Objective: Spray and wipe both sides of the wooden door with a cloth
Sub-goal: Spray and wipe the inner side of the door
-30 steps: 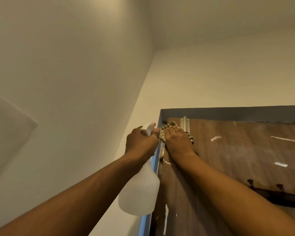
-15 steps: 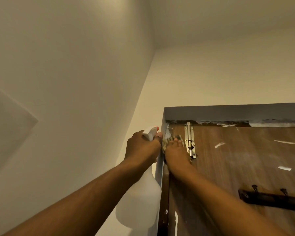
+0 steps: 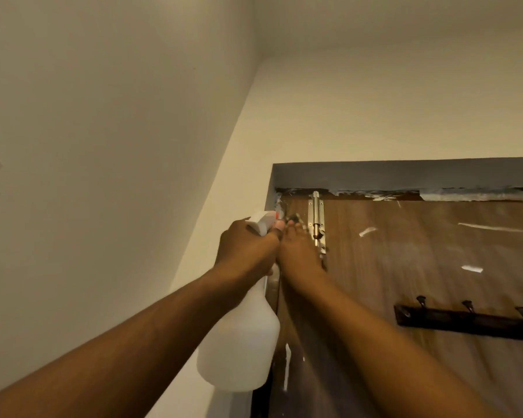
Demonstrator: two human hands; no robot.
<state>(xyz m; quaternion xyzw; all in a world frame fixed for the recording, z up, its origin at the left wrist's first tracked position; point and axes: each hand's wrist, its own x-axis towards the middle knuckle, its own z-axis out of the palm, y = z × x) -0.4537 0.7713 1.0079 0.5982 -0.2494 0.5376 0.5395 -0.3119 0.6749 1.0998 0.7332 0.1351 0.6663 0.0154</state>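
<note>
The brown wooden door [image 3: 420, 267] fills the lower right, its top edge under a grey frame [image 3: 405, 175]. My left hand [image 3: 245, 248] grips the neck of a white spray bottle [image 3: 242, 348], whose body hangs below the hand beside the door's left edge. My right hand [image 3: 299, 251] presses a patterned cloth [image 3: 295, 220] flat against the door's top left corner, just left of a metal slide bolt [image 3: 316, 224]. Most of the cloth is hidden under the fingers.
A dark hook rail [image 3: 465, 321] is fixed to the door at the right. White paint marks [image 3: 367, 231] dot the wood. A pale wall [image 3: 103, 176] stands close on the left, the ceiling above.
My right hand with the cloth has slid down from the top edge and left, off the slide bolt, which now shows fully. The view has tilted up slightly.
</note>
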